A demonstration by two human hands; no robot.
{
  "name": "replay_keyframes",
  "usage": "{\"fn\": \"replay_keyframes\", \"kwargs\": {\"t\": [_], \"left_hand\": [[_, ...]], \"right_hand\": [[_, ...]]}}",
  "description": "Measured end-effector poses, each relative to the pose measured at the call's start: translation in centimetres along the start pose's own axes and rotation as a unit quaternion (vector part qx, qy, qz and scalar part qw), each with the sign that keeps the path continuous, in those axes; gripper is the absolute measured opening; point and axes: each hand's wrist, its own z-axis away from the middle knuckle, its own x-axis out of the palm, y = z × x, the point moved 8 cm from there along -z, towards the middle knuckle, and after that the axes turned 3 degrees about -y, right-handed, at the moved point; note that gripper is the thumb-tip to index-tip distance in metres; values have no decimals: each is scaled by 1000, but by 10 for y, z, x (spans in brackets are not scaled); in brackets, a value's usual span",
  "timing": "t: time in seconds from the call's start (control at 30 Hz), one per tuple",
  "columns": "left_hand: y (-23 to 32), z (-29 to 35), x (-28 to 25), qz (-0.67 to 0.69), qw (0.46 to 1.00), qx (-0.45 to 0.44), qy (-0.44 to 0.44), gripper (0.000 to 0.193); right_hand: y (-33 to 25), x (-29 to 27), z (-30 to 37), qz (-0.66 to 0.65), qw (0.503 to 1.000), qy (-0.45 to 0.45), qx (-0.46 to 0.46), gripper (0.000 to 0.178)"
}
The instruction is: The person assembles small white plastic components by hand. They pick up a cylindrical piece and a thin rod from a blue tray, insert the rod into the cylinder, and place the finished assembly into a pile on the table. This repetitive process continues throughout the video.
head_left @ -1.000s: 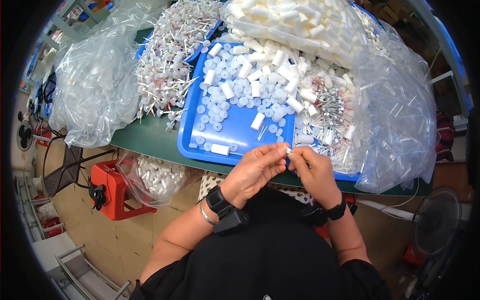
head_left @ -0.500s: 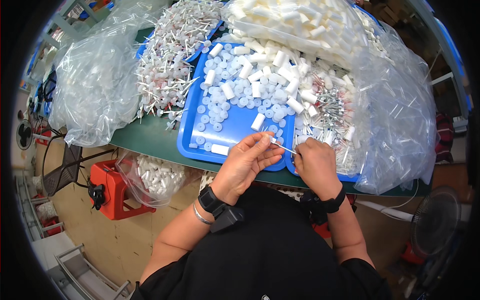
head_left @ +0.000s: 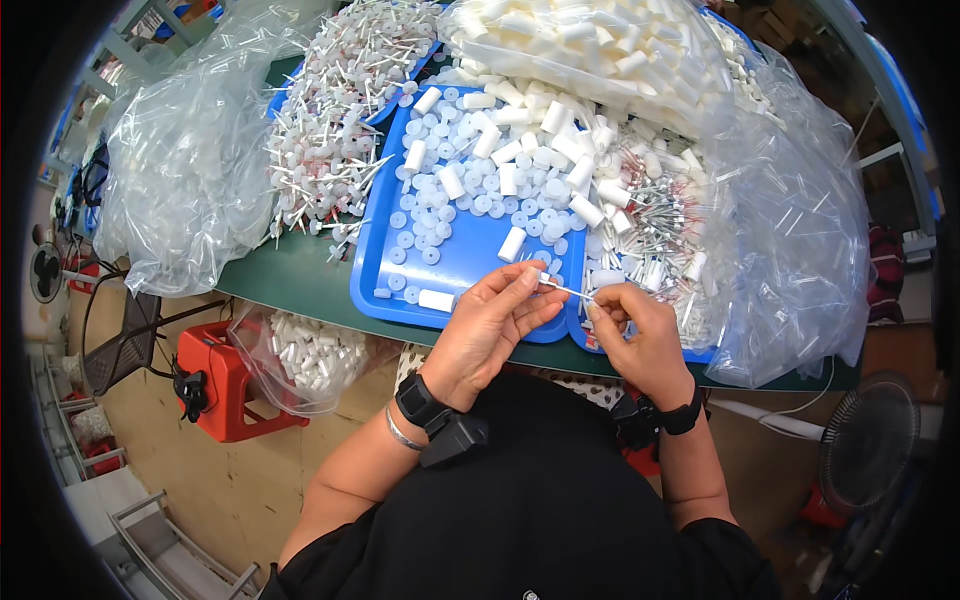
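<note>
A thin white stick (head_left: 572,291) spans the gap between my two hands, over the front edge of the blue tray (head_left: 470,262). Thumb and fingertips of my left hand (head_left: 490,322) pinch its left end, where a small whitish piece shows. My right hand (head_left: 645,335) holds the right end between thumb and forefinger, the other fingers curled below. How the small piece and stick meet is too small to tell. Behind my hands, translucent round discs (head_left: 431,255) and white foam-like cylinders (head_left: 512,244) are scattered in the tray; one cylinder (head_left: 436,300) lies near its front edge.
Right of the tray are piled thin pins (head_left: 650,225), with a clear plastic bag (head_left: 785,270) beyond. A large bag of white cylinders (head_left: 600,50) lies at the back. Stemmed white pieces (head_left: 325,150) heap at left. Below the table's left side stands a red stool (head_left: 215,385).
My right hand has turned and shifted slightly right and down, its thumb and forefinger now showing at the stick's end. More of the stick is visible. My left hand keeps its pinch.
</note>
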Motion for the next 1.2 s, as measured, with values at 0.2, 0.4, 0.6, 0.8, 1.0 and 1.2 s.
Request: {"fn": "replay_keyframes", "kwargs": {"t": [0.2,0.4,0.6,0.8,1.0,1.2], "left_hand": [[0,1,-3,-3,1000,4,2,30],[-2,1,-5,-14,1000,5,-2,29],[2,2,-6,5,1000,14,-4,31],[3,3,-6,-5,1000,14,-8,33],[-12,6,8,-52,996,-30,-66,38],[-6,12,7,-112,992,-36,-53,36]], "right_hand": [[-3,1,-1,15,1000,-7,-10,10],[-11,0,-2,32,999,2,-41,10],[-13,0,-2,41,998,1,-48,11],[-16,0,-2,52,995,13,-81,12],[7,19,-1,-147,983,-56,95,14],[16,36,-2,-270,930,-142,204,22]]}}
